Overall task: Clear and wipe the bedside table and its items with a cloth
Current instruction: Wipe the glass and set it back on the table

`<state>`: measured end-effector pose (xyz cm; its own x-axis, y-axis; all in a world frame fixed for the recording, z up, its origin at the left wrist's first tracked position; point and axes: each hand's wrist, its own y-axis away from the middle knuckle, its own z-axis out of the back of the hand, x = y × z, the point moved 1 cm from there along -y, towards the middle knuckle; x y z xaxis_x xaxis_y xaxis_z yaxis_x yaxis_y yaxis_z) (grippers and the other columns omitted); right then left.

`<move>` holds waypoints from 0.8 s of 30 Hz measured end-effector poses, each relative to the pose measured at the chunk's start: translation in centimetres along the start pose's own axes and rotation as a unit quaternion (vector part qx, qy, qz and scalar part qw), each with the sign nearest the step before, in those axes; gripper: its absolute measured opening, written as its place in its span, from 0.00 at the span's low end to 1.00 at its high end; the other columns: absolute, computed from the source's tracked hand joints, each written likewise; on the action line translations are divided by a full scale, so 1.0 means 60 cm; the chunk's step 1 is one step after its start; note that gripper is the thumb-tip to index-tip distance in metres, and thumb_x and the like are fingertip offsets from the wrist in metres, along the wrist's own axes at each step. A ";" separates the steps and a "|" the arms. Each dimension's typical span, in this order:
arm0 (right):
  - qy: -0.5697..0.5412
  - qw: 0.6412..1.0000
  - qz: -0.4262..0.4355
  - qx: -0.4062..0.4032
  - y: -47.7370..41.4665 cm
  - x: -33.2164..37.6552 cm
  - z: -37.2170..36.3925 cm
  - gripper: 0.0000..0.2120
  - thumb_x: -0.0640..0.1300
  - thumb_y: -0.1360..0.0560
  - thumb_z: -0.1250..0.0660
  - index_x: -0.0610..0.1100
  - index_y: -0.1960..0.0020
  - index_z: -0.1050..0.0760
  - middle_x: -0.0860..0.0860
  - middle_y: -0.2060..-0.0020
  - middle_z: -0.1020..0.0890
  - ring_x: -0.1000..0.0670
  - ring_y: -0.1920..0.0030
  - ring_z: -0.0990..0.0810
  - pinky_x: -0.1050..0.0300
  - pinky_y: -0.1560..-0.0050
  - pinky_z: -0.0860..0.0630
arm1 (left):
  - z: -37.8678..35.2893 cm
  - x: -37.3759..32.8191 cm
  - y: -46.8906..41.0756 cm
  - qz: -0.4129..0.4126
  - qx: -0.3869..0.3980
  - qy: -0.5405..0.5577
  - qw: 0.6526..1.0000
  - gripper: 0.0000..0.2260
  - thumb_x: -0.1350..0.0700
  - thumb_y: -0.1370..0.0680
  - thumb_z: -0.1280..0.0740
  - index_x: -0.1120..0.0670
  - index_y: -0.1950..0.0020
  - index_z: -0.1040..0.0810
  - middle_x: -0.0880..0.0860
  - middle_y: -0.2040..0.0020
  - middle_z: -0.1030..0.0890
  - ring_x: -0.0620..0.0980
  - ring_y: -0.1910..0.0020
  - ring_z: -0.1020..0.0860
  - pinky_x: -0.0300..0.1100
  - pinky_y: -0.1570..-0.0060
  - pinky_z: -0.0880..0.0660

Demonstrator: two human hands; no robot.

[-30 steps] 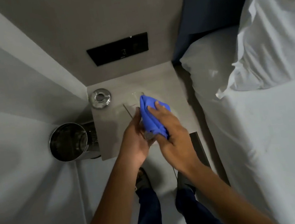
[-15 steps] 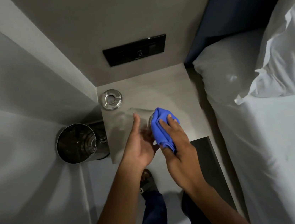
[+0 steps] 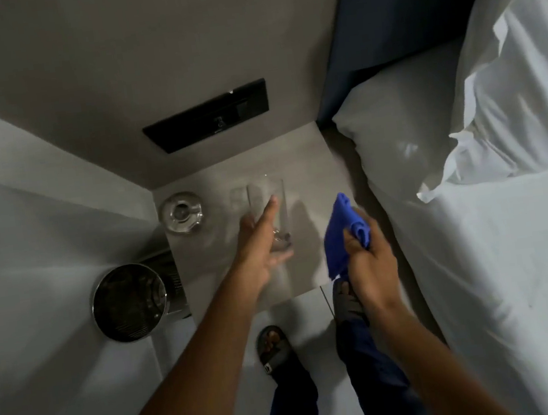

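A: Head view, what do I have versus half a second back?

B: I see the hands parted. The cloth [image 3: 344, 233] has left the glass [image 3: 269, 214] and sits bunched in the closed right hand [image 3: 370, 261], centre-right.

A: And the left hand [image 3: 259, 247]?

B: It grips the glass at mid-frame over the tabletop [image 3: 309, 165], index finger extended up its side.
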<state>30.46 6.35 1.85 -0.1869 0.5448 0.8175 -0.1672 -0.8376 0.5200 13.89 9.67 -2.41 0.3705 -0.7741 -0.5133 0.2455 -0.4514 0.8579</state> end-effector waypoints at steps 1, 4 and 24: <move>-0.009 1.000 -0.017 -0.019 -0.023 0.001 0.017 0.20 0.44 0.22 0.41 0.66 0.36 0.31 0.58 0.49 0.20 0.58 0.52 0.20 0.56 0.53 0.24 | -0.012 -0.016 -0.021 -0.012 -0.005 -0.007 1.000 0.27 0.40 0.29 0.28 0.51 0.35 0.30 0.56 0.48 0.23 0.55 0.54 0.19 0.51 0.63 0.18; -0.018 0.999 -0.042 -0.008 -0.085 0.007 0.062 0.20 0.42 0.21 0.40 0.61 0.34 0.30 0.54 0.44 0.20 0.51 0.43 0.21 0.52 0.46 0.24 | -0.053 -0.065 -0.082 -0.026 0.003 -0.091 0.995 0.28 0.49 0.34 0.28 0.53 0.36 0.28 0.56 0.50 0.21 0.51 0.60 0.20 0.44 0.69 0.20; -0.072 0.995 -0.029 0.064 -0.207 0.043 0.122 0.12 0.45 0.21 0.37 0.63 0.45 0.26 0.54 0.48 0.18 0.47 0.46 0.19 0.41 0.43 0.21 | -0.206 -0.176 -0.215 -0.272 -0.136 -0.633 0.712 0.33 0.49 0.24 0.31 0.45 0.22 0.41 0.59 0.28 0.32 0.60 0.33 0.29 0.50 0.41 0.28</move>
<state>39.15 17.88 -0.69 -0.0385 0.5880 0.8079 -0.0481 -0.8087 0.5863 17.90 29.16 -8.34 -0.9078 -0.3751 -0.1877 0.2726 -0.8677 0.4158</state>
